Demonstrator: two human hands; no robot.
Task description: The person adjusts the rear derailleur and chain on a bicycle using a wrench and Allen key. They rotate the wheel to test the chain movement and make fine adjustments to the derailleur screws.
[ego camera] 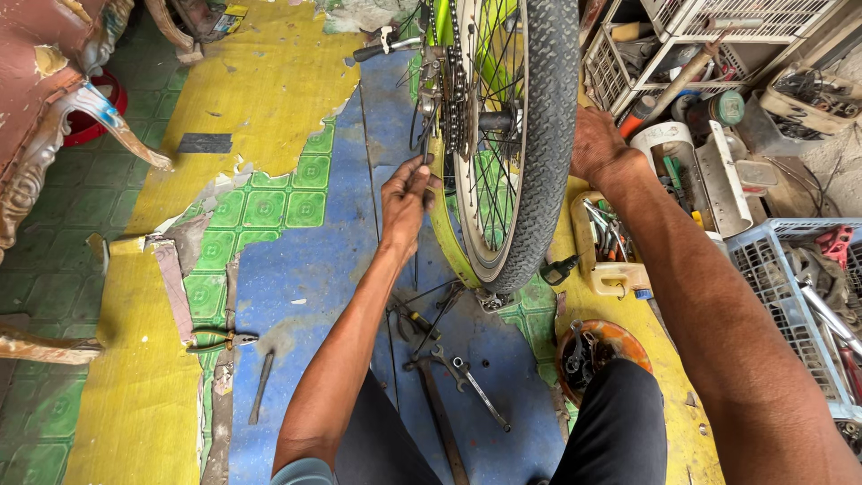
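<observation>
Knobbly rubber tyre — right hand braced, left hand pinching cable

Few packages show, and no screens or signs. At about eleven o'clock, at the top edge, a small flat packet lies on the yellow floor covering, yellow with a darker patch (too small to make out more). At about two o'clock, among the white wire racks, a round green tin lies on its side, its lid facing the camera. Just left of it a slim can with an orange-red body sticks up from the clutter, partly hidden. No label on either can be told apart.
</observation>
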